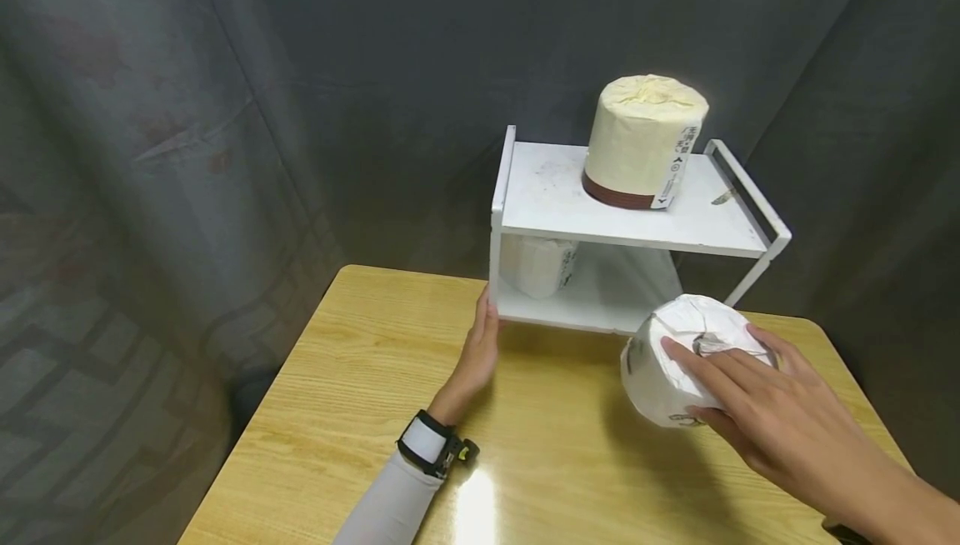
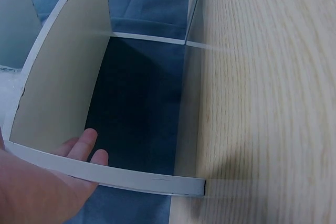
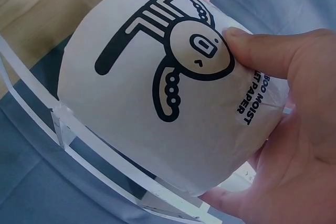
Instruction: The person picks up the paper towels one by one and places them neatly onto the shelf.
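My right hand [image 1: 780,412] grips a white-wrapped toilet paper roll [image 1: 654,378] at the front right, above the table. In the right wrist view, a cartoon print marks the wrapper [image 3: 131,95], with the thumb pressing beside it. At the left side of a small white two-tier shelf [image 1: 547,195], my left hand [image 1: 474,355] holds the side frame; its fingers [image 2: 86,142] reach around the bar in the left wrist view. A cream toilet paper roll [image 1: 633,141] with a brown base band stands on the top tier. Another white roll [image 1: 537,268] sits inside the lower tier, at the left.
The shelf stands toward the back of a wood-grain table [image 1: 360,362] with rounded corners. Dark grey cloth [image 1: 405,95] hangs behind and around it. A raised side rail [image 1: 750,195] edges the top tier on the right.
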`<action>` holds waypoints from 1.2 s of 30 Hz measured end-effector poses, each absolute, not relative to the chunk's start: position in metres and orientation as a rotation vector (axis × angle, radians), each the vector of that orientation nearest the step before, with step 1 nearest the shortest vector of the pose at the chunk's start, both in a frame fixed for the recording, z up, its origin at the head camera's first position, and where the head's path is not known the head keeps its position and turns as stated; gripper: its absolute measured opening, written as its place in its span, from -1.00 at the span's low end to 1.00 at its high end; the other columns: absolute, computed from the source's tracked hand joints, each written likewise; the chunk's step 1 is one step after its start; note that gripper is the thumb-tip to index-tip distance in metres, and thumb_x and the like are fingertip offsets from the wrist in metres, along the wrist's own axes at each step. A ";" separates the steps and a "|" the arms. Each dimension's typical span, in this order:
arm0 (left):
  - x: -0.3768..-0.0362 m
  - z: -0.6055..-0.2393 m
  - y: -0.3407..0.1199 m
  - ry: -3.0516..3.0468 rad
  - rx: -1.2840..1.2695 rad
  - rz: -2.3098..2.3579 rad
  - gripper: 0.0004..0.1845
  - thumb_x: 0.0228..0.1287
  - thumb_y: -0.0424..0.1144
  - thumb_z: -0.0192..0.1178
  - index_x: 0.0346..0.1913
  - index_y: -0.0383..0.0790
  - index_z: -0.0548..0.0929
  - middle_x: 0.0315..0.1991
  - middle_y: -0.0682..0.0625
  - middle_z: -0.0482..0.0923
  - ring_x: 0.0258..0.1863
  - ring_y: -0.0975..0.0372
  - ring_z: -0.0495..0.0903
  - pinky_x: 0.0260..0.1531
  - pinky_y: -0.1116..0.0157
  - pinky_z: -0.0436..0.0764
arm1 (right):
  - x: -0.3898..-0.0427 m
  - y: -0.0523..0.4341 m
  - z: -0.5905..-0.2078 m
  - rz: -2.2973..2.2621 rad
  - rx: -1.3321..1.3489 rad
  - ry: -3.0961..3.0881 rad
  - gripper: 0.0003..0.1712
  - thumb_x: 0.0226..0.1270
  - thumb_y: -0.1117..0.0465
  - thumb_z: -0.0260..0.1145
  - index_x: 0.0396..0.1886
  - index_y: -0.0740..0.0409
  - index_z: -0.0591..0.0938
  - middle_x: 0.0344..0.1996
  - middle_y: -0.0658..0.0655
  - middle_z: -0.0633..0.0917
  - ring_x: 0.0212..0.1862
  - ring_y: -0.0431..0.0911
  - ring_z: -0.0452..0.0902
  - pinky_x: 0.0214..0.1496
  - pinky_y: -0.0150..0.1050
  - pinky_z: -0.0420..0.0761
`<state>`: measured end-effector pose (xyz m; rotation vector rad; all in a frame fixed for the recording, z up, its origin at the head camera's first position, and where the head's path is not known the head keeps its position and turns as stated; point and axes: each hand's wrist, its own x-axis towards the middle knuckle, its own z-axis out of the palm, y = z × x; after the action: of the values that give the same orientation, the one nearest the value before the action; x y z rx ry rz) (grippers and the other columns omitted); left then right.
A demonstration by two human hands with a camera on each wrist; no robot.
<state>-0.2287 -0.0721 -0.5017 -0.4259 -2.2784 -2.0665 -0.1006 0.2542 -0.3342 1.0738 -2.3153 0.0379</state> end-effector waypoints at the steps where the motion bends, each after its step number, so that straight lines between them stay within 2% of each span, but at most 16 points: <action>1: -0.229 -0.501 -0.072 -2.278 -0.429 -2.066 -0.27 0.69 0.34 -0.50 0.74 0.19 -0.22 0.74 -0.04 -0.12 0.63 -0.02 0.15 0.58 -0.05 0.24 | -0.102 0.254 -0.334 0.041 1.075 -2.312 -0.22 0.79 -0.26 -0.31 0.46 0.13 0.57 -0.23 0.00 0.75 -0.17 -0.02 0.70 0.73 -0.16 -0.14; 6: -0.229 -0.500 -0.073 -2.271 -0.450 -2.070 -0.28 0.71 0.30 -0.49 0.75 0.16 -0.23 0.74 -0.06 -0.14 0.65 -0.02 0.11 0.59 -0.04 0.23 | -0.107 0.253 -0.333 0.029 1.066 -2.318 -0.21 0.78 -0.28 -0.34 0.48 0.11 0.55 -0.24 0.01 0.76 -0.17 -0.01 0.71 0.73 -0.15 -0.13; 8: -0.229 -0.500 -0.073 -2.272 -0.451 -2.068 -0.28 0.71 0.29 -0.49 0.75 0.16 -0.23 0.74 -0.06 -0.13 0.64 -0.02 0.13 0.58 -0.04 0.24 | -0.110 0.252 -0.332 0.024 1.062 -2.327 -0.20 0.77 -0.29 -0.33 0.49 0.09 0.54 -0.24 0.00 0.76 -0.17 -0.03 0.71 0.71 -0.08 -0.01; 11: -0.229 -0.501 -0.073 -2.272 -0.452 -2.065 -0.29 0.72 0.28 -0.50 0.75 0.15 -0.23 0.74 -0.07 -0.12 0.64 -0.02 0.14 0.58 -0.06 0.25 | -0.114 0.252 -0.332 0.032 1.064 -2.335 -0.20 0.77 -0.29 -0.33 0.50 0.09 0.54 -0.24 0.01 0.76 -0.18 -0.04 0.71 0.53 0.11 0.27; 14: -0.230 -0.502 -0.074 -2.260 -0.456 -2.076 -0.30 0.73 0.26 -0.50 0.75 0.13 -0.23 0.73 -0.08 -0.11 0.63 -0.03 0.14 0.57 -0.10 0.24 | -0.119 0.251 -0.330 0.043 1.071 -2.343 -0.20 0.76 -0.29 -0.34 0.51 0.09 0.53 -0.23 0.04 0.77 -0.17 0.00 0.71 0.30 0.26 0.38; 18: -0.230 -0.501 -0.073 -2.268 -0.449 -2.075 -0.29 0.73 0.27 -0.49 0.75 0.13 -0.22 0.73 -0.09 -0.09 0.62 -0.05 0.18 0.57 -0.09 0.25 | -0.124 0.251 -0.330 0.050 1.070 -2.359 -0.18 0.74 -0.31 -0.37 0.54 0.08 0.49 -0.21 0.08 0.78 -0.15 0.05 0.72 0.33 0.34 0.39; 23: -0.230 -0.501 -0.073 -2.294 -0.435 -2.051 -0.27 0.71 0.30 -0.49 0.75 0.13 -0.22 0.73 -0.10 -0.08 0.59 -0.07 0.23 0.57 -0.04 0.28 | -0.128 0.250 -0.329 0.056 1.067 -2.364 -0.18 0.75 -0.31 -0.37 0.55 0.07 0.48 -0.22 0.08 0.77 -0.15 0.06 0.71 0.36 0.36 0.37; 31: -0.229 -0.501 -0.073 -2.274 -0.451 -2.056 -0.32 0.75 0.21 -0.48 0.75 0.11 -0.22 0.73 -0.11 -0.10 0.62 -0.07 0.17 0.57 -0.08 0.26 | -0.137 0.245 -0.325 0.096 1.091 -2.342 -0.20 0.75 -0.29 -0.31 0.53 0.11 0.49 -0.22 0.08 0.77 -0.17 0.06 0.70 0.23 0.41 0.39; 36: -0.228 -0.500 -0.072 -2.269 -0.454 -2.063 -0.31 0.75 0.23 -0.48 0.75 0.11 -0.22 0.73 -0.11 -0.12 0.63 -0.06 0.14 0.57 -0.07 0.25 | -0.144 0.242 -0.323 0.098 1.093 -2.344 -0.20 0.75 -0.29 -0.31 0.55 0.12 0.47 -0.22 0.09 0.77 -0.18 0.07 0.70 0.23 0.43 0.40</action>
<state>-0.2280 -0.0722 -0.5000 -0.4544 -2.2692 -2.0632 -0.1439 0.2423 -0.3228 1.0933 -2.3440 0.0975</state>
